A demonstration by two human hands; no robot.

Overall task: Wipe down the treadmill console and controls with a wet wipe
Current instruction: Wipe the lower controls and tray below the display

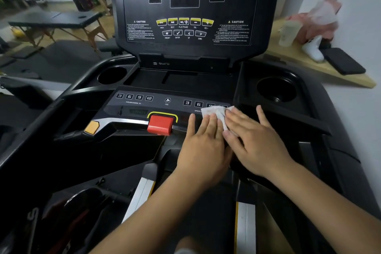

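Observation:
A black treadmill console [185, 6] stands upright ahead, with yellow media buttons and dark displays. Below it runs the lower control strip [148, 101] with number keys and a fan key. A white wet wipe [214, 112] lies flat on the right end of that strip, over the speed keys. My left hand [204, 142] presses on the wipe with straight fingers. My right hand [253, 136] lies beside it, fingers spread flat, also pressing the wipe's right part. A red safety key [160, 125] sits left of my hands.
Cup holders sit at the left [112, 75] and right [277, 89] of the console. An orange button [92, 127] is on the left handle. A wooden shelf [321, 68] at right carries a plastic cup, a pink bag and a black pad. A massage table stands far left.

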